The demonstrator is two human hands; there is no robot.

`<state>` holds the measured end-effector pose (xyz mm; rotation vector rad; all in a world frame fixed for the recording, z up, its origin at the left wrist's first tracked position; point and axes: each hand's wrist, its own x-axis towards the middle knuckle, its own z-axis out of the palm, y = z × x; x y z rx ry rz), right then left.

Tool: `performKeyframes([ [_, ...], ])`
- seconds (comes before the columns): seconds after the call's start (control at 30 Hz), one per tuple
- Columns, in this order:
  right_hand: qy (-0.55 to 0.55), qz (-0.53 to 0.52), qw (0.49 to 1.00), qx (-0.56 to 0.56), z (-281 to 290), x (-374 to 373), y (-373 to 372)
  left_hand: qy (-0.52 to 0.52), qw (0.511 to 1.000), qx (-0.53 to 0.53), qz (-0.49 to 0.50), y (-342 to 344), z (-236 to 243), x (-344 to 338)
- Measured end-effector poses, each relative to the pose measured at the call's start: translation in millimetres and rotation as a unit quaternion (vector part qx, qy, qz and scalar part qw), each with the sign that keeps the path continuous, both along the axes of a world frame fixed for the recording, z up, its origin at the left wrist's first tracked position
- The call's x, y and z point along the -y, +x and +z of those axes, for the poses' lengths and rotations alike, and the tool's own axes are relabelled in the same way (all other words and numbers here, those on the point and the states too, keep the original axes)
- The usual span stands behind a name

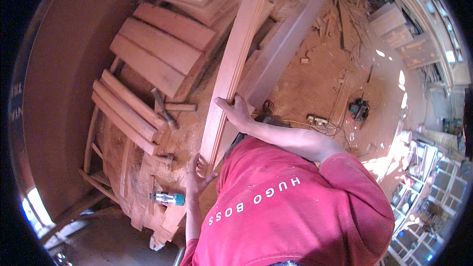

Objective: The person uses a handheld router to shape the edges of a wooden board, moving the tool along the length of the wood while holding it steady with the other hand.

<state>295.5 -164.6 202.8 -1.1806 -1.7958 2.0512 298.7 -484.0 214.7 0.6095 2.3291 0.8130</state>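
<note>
A long, pale wooden board [231, 64] with grooved moulding along its right edge slants up and away from me. My right hand [236, 112] is closed around its right side at mid-length, with the thumb and fingers over the edge. At the near end, my left hand [197, 180] cups the board's lower corner, its thumb spread to the right; part of its grip is hidden. Left of the board, a hammer [165, 111] lies on the workbench among wood pieces. A teal and silver power tool [169, 198] rests close to my left hand.
Several reddish planks [157, 49] lie side by side on the bench at the left, with shorter grooved pieces [125, 111] nearer. A long beam [286, 44] stretches away behind the board. Another power tool [358, 109] with a cable sits on the dusty floor; wood scraps [340, 19] pile up beyond.
</note>
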Motion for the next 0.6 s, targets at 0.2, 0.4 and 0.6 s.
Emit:
performKeyframes([
  [0.2, 0.054, -0.153, 0.982, -0.097, 0, -109, 30, -0.041, 0.999, -0.010, -0.014, 7, 0, -137],
  [0.4, 0.244, -0.162, 0.956, 0.030, -39, -197, 61, 0.000, 0.992, -0.117, -0.042, 22, -20, -223],
  [0.6, 0.307, -0.044, 0.930, 0.198, -39, -282, 86, -0.010, 0.982, -0.167, -0.092, 4, -50, -320],
])
